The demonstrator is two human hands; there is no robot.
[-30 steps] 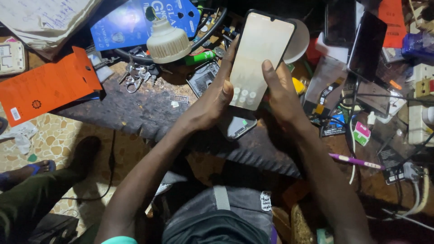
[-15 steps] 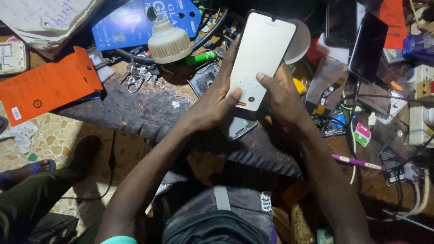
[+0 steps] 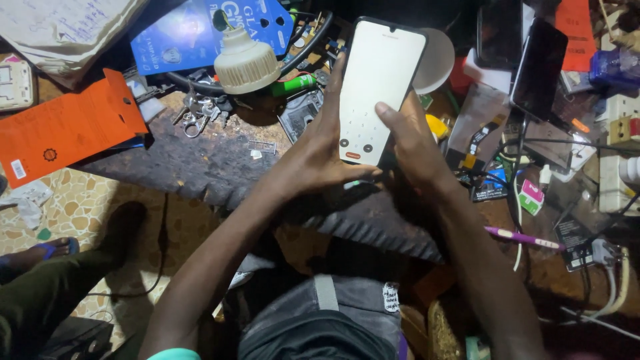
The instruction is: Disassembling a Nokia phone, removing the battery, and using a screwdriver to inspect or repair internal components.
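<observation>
A smartphone (image 3: pixel 380 73) with a lit white screen is held upright over a cluttered dark workbench (image 3: pixel 200 167). My left hand (image 3: pixel 320 150) grips its left edge and lower corner, thumb under the bottom of the phone. My right hand (image 3: pixel 413 143) holds the right edge, and its thumb rests on the lower part of the screen, just above a small red button and two dark round icons.
An orange card package (image 3: pixel 67 127), a blue package (image 3: pixel 193 33), a cream lamp bulb base (image 3: pixel 243 63), keys (image 3: pixel 197 113), a green marker (image 3: pixel 293 85), dark phones (image 3: pixel 537 67), a power strip (image 3: pixel 617 153), a purple pen (image 3: pixel 523 238) and cables lie around. Another person's sandalled foot (image 3: pixel 40 250) is at left.
The screen has switched from a view with several round icons to a mostly white one with a red button. My right thumb slid up and left across the screen.
</observation>
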